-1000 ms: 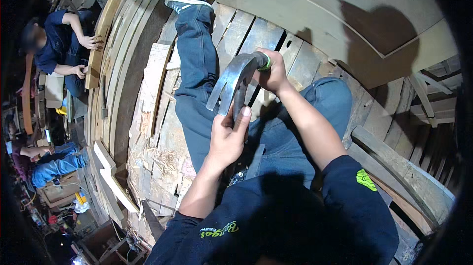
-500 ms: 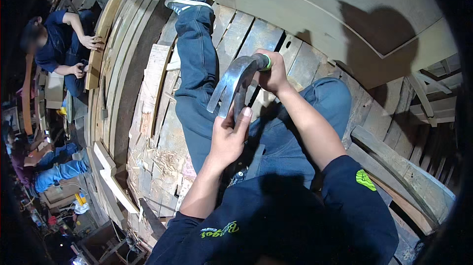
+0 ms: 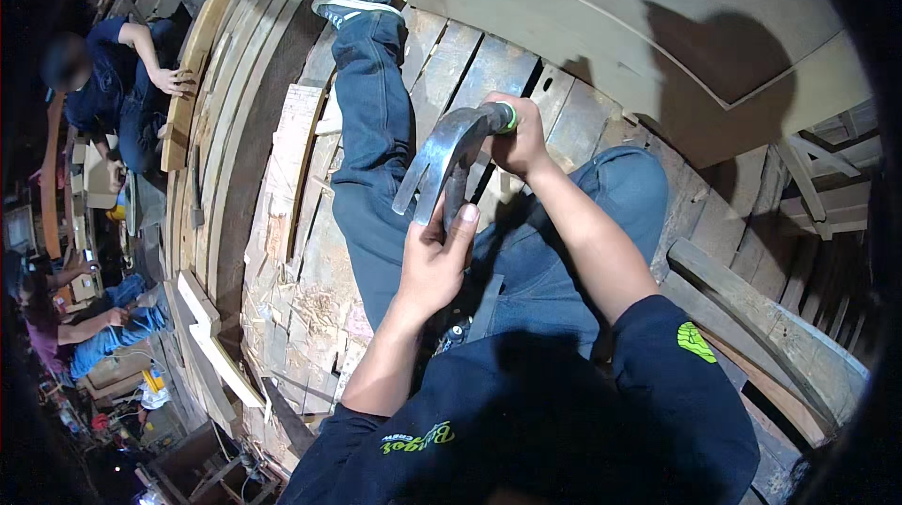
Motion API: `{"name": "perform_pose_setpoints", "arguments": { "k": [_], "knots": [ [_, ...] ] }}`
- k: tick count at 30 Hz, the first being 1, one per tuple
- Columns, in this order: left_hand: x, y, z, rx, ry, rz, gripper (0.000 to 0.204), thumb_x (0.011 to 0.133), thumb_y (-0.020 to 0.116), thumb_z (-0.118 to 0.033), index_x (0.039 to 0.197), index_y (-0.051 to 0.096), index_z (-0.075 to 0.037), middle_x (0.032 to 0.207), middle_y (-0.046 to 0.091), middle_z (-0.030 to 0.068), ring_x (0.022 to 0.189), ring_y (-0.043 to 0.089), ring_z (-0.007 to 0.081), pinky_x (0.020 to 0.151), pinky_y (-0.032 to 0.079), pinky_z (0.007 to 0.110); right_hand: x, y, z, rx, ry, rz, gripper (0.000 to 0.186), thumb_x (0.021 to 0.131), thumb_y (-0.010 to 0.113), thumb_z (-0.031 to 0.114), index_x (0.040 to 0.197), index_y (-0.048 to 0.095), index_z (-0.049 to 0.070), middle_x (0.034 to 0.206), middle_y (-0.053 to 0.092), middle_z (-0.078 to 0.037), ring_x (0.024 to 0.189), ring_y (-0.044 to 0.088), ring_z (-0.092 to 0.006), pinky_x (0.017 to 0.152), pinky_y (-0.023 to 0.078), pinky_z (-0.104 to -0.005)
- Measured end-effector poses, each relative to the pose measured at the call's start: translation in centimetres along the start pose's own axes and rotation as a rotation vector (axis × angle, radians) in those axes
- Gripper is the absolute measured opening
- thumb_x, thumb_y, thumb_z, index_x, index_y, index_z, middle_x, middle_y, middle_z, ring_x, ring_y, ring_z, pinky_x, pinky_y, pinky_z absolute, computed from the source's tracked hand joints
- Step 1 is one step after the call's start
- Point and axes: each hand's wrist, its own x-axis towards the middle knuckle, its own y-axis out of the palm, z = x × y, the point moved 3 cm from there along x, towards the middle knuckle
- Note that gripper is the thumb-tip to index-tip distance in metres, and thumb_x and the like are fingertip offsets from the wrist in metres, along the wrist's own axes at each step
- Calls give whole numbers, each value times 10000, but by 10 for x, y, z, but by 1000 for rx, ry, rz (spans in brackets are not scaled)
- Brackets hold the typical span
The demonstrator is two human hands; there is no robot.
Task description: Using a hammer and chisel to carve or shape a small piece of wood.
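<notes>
A claw hammer [image 3: 437, 159] with a worn, shiny metal head is held up above my lap, its split claw toward the lower left. My right hand [image 3: 521, 143] is closed round the dark end of the hammer, beside a bright green ring. Lower down, my left hand [image 3: 435, 265] has its thumb and fingers closed on the dark rod-shaped part under the head. The fingers of both hands are partly hidden. My left leg [image 3: 371, 120] stretches out ahead, while my right leg [image 3: 625, 195] is bent.
Wood chips [image 3: 324, 308] and a rough board [image 3: 291, 162] lie on the plank floor [image 3: 498, 68] to my left. Stacked timbers [image 3: 225, 120] stand beyond, with two co-workers behind. A large wooden panel [image 3: 601, 7] rises ahead; a curved wooden piece [image 3: 761, 326] lies right.
My hands and the hammer stay almost still. At the far left, one co-worker's lower hand has moved down and left, and the other co-worker's arms have shifted.
</notes>
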Motion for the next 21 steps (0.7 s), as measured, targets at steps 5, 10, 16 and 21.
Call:
{"name": "perform_pose_setpoints", "arguments": {
  "k": [5, 10, 16, 21],
  "knots": [
    [0, -1, 2, -6, -63, 5, 244, 989, 544, -261, 848, 516, -63, 608, 429, -49, 475, 376, 40, 431, 286, 220, -2, -2, -5, -24, 25, 18, 126, 658, 681, -55, 706, 593, 21, 679, 607, -20, 657, 573, -92, 613, 459, -255],
    [0, 0, 4, 15, -9, 2, 254, 988, 545, -268, 843, 510, -63, 597, 420, -51, 465, 372, 43, 423, 285, 222, -1, -1, -3, 31, 33, 8, 121, 657, 680, -47, 706, 596, 25, 676, 604, -24, 650, 575, -97, 609, 457, -259],
    [-1, 1, 1, -20, -80, 3, 267, 983, 556, -285, 837, 506, -67, 598, 422, -48, 472, 372, 44, 427, 285, 221, -1, -1, 2, 19, 34, -7, 110, 663, 671, -31, 711, 591, 27, 667, 599, -28, 643, 569, -96, 604, 451, -258],
    [0, 0, 4, 21, -32, -9, 271, 977, 566, -292, 834, 509, -69, 602, 426, -45, 480, 379, 48, 433, 293, 222, -2, -2, -4, 33, 62, -1, 76, 683, 650, 22, 752, 620, 37, 676, 604, -63, 640, 571, -125, 614, 464, -277]
  ]
}}
